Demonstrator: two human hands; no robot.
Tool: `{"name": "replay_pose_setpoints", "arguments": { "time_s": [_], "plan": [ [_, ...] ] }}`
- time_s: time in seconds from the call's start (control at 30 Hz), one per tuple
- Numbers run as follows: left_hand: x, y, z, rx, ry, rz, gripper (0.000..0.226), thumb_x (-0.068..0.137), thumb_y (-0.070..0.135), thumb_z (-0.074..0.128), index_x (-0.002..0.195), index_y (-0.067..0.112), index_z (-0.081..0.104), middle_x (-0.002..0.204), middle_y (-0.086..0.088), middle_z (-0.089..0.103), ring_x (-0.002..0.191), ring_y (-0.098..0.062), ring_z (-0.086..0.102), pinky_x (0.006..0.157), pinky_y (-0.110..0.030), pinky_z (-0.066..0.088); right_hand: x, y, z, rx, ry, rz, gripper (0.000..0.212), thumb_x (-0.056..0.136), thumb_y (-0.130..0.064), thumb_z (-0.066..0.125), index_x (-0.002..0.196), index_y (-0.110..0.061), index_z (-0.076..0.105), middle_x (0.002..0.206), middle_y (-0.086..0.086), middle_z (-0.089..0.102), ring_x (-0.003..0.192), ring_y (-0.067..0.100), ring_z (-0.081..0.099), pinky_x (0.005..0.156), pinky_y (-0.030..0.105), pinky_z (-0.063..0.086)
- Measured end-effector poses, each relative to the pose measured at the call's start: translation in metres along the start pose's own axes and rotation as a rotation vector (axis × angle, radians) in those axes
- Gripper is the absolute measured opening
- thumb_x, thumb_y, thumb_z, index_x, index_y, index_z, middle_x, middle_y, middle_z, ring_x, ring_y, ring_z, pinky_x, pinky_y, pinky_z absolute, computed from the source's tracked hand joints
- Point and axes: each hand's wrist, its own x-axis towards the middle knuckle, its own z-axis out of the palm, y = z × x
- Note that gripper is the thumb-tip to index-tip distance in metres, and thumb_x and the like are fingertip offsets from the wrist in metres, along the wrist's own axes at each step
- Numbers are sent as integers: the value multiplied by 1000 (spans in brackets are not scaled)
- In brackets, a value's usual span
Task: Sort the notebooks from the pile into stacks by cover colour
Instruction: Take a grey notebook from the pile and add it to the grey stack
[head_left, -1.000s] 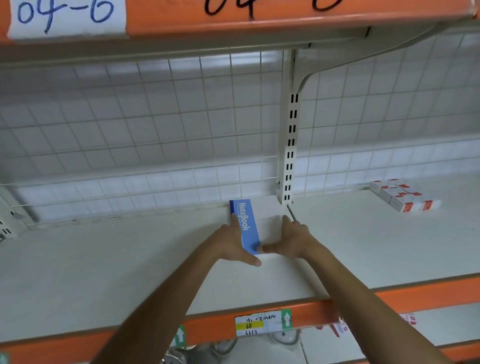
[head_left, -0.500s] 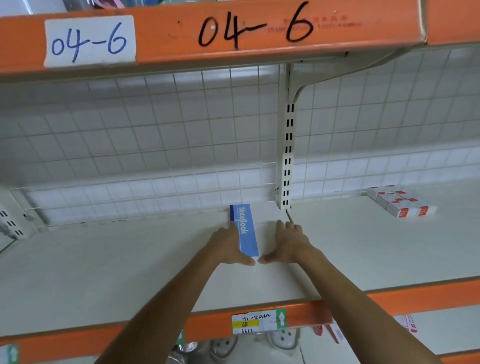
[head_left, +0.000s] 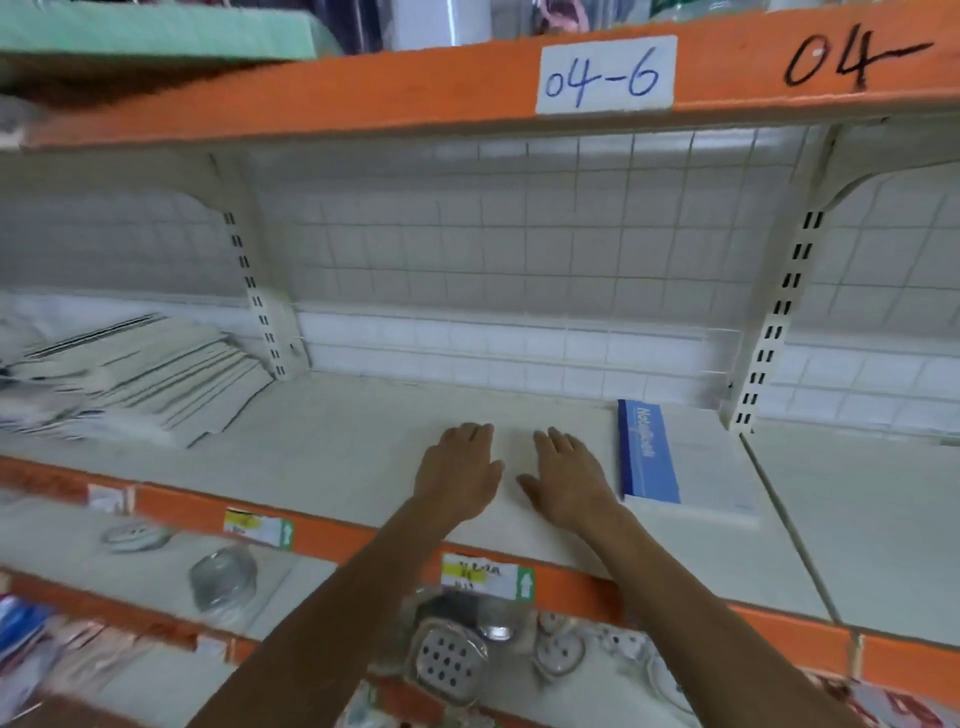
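The middle shelf (head_left: 363, 441) holds two things. At the left edge of the frame, a slumped pile of notebooks (head_left: 130, 374) fans out, its covers pale with dark edges and blurred. Right of centre, against the slotted upright, the blue notebook (head_left: 649, 452) lies flat, with a blue band along its left side and a white cover beside the band. Its front edge shows some thickness. The shelf below, at the bottom of the frame, carries a perforated dish (head_left: 449, 660) and a bagged metal item (head_left: 223, 577).

Half a second ago both hands bracketed the blue notebook, touching its sides. Now the left hand (head_left: 460, 475) and right hand (head_left: 569, 478) sit at centre frame, left of the notebook and clear of it. Both are palm-down with fingers straight and holding nothing. I cannot tell whether they touch the shelf. The view has swung left, bringing the pile into the picture.

The blue band reads "NoteBook" in white. A white label (head_left: 605, 75) on the orange beam above reads "04-6" in blue ink, and black marker (head_left: 852, 57) to its right reads "04-". The price tag (head_left: 485, 577) below the hands is too blurred to read.
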Motion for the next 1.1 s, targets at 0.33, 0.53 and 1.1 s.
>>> {"name": "replay_pose_setpoints", "arguments": {
  "time_s": [0.33,0.53,1.1],
  "plan": [
    [-77,-185,-36,16,48,-194,45,100,34,37,139,12,38,143,-7,40,129,-24,37,104,-40,36,15,-200,60,76,-25,-165,64,98,-38,41,149,-7,17,156,14,16,144,29,14,117,40,16],
    [-101,-269,-48,35,98,-207,42,100,33,37,135,11,45,137,-8,47,123,-24,44,102,-36,38,25,-285,87,119,-11,-186,55,97,-35,44,141,-5,31,148,15,32,138,30,27,112,36,23],
    [-40,-434,-82,-16,420,-341,42,95,11,45,137,12,41,140,-5,44,127,-22,39,103,-35,38,157,-431,110,203,151,-374,49,97,-27,45,139,-4,36,144,13,40,134,28,33,111,33,25]
  ]
}}
